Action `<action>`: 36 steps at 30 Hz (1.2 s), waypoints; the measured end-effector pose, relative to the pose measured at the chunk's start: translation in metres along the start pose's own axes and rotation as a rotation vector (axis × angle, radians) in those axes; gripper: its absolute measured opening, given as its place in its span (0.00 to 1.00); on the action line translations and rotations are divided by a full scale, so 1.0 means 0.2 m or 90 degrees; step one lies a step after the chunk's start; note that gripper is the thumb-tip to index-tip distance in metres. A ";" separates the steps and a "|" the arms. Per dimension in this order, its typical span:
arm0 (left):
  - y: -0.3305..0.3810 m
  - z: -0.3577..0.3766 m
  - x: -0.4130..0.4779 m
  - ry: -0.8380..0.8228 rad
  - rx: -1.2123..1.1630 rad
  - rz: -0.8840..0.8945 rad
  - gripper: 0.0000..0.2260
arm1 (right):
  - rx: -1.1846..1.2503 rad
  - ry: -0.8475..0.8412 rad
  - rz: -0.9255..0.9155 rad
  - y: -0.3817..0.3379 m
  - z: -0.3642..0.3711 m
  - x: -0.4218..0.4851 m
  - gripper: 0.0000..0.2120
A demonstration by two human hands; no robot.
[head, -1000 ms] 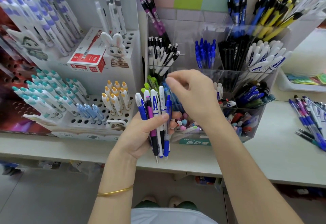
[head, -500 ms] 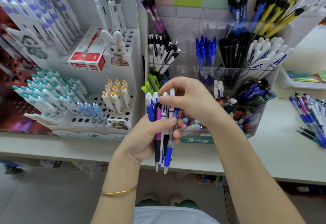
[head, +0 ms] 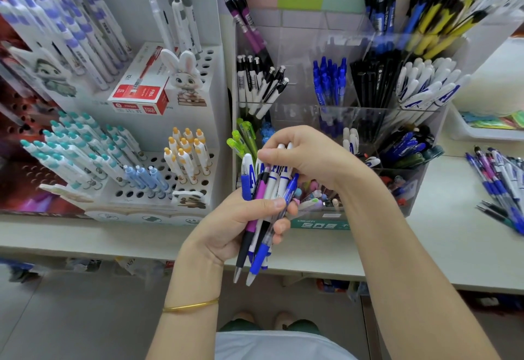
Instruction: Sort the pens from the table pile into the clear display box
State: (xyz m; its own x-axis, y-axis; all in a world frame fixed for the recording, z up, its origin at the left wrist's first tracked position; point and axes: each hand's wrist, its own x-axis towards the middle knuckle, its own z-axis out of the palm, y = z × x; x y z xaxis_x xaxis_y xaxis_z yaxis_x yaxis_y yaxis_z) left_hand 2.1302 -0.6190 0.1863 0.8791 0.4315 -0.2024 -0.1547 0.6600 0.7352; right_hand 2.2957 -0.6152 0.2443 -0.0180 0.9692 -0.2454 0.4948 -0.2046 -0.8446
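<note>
Head view: left hand [head: 226,229] grips a pen bundle [head: 269,189] upright, thumb pressed across the barrels, tips pointing down. Right hand [head: 309,158] curls its fingers round the upper ends of the white pens in that bundle. Both hands sit in front of the clear display box [head: 300,48], whose compartments hold blue, black, white and yellow pens. The box stands on the worktop [head: 453,232]. A loose pen pile [head: 502,186] lies on the worktop at the right, well apart from the hands.
</note>
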 end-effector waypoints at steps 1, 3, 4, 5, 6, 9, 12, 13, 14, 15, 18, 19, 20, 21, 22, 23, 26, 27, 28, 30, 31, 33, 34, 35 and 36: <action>0.00 0.00 0.00 0.012 0.003 -0.004 0.11 | -0.002 0.019 -0.011 0.01 0.00 0.01 0.10; 0.01 0.00 0.00 0.020 0.004 -0.018 0.10 | 0.026 0.057 -0.032 0.02 0.01 0.02 0.09; 0.01 0.00 0.00 0.020 0.002 -0.024 0.10 | 0.051 0.072 -0.038 0.02 0.01 0.02 0.09; 0.02 -0.01 -0.01 0.021 0.001 -0.030 0.10 | 0.073 0.085 -0.038 0.03 0.01 0.02 0.10; 0.02 -0.01 -0.01 0.024 0.004 -0.033 0.10 | 0.090 0.100 -0.039 0.03 0.02 0.02 0.09; 0.02 -0.02 -0.03 0.033 0.034 -0.030 0.11 | 0.130 0.169 -0.046 0.05 0.02 0.02 0.10; 0.02 -0.04 -0.05 0.035 0.026 -0.019 0.12 | 0.197 0.229 -0.036 0.07 0.01 0.03 0.11; 0.02 -0.04 -0.05 0.033 0.022 -0.019 0.12 | 0.214 0.230 -0.027 0.07 0.01 0.03 0.11; 0.02 -0.04 -0.05 0.036 0.021 -0.021 0.12 | 0.223 0.224 -0.019 0.07 0.01 0.02 0.12; 0.01 -0.04 -0.05 0.040 0.022 -0.026 0.12 | 0.231 0.213 -0.012 0.07 0.01 0.01 0.12; 0.01 -0.03 -0.04 0.042 0.030 -0.037 0.11 | 0.261 0.175 -0.011 0.07 0.01 -0.01 0.08; 0.01 -0.03 -0.05 0.043 0.034 -0.040 0.11 | 0.257 0.174 -0.015 0.07 0.01 -0.01 0.06; 0.01 -0.02 -0.04 0.047 0.040 -0.043 0.11 | 0.242 0.177 -0.025 0.07 0.01 -0.01 0.05; 0.01 -0.02 -0.04 0.054 0.048 -0.045 0.10 | 0.224 0.181 -0.038 0.07 0.01 -0.01 0.05; 0.01 -0.01 -0.04 0.063 0.055 -0.045 0.10 | 0.205 0.180 -0.052 0.08 0.01 -0.01 0.05; 0.01 -0.01 -0.04 0.071 0.060 -0.045 0.11 | 0.194 0.175 -0.060 0.09 0.00 -0.01 0.05; 0.02 -0.01 -0.04 0.082 0.074 -0.044 0.11 | 0.209 0.172 -0.069 0.09 -0.01 -0.02 0.05; 0.02 -0.01 -0.04 0.083 0.082 -0.045 0.11 | 0.217 0.183 -0.071 0.09 -0.01 -0.03 0.04; 0.02 -0.01 -0.04 0.084 0.090 -0.047 0.11 | 0.221 0.199 -0.071 0.09 -0.02 -0.03 0.04; 0.02 -0.01 -0.05 0.085 0.098 -0.047 0.11 | 0.231 0.229 -0.067 0.10 -0.03 -0.04 0.03; 0.01 0.00 -0.04 0.087 0.100 -0.045 0.12 | 0.241 0.240 -0.071 0.10 -0.03 -0.04 0.04; 0.00 0.01 -0.03 0.099 0.111 -0.045 0.15 | 0.269 0.263 -0.077 0.10 -0.02 -0.05 0.03; 0.00 0.01 -0.03 0.105 0.117 -0.045 0.16 | 0.292 0.268 -0.072 0.10 -0.02 -0.06 0.03; 0.00 0.01 -0.02 0.108 0.122 -0.046 0.17 | 0.328 0.261 -0.062 0.09 -0.01 -0.07 0.03; 0.00 0.02 -0.02 0.108 0.129 -0.049 0.18 | 0.378 0.242 -0.052 0.09 0.00 -0.08 0.04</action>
State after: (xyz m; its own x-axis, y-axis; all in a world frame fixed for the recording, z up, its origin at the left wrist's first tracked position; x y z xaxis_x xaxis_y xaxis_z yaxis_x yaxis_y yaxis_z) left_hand 2.1283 -0.6231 0.1890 0.7942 0.4931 -0.3550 0.0176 0.5653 0.8247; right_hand 2.3051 -0.6345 0.2323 0.3227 0.9432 -0.0794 -0.0552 -0.0650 -0.9964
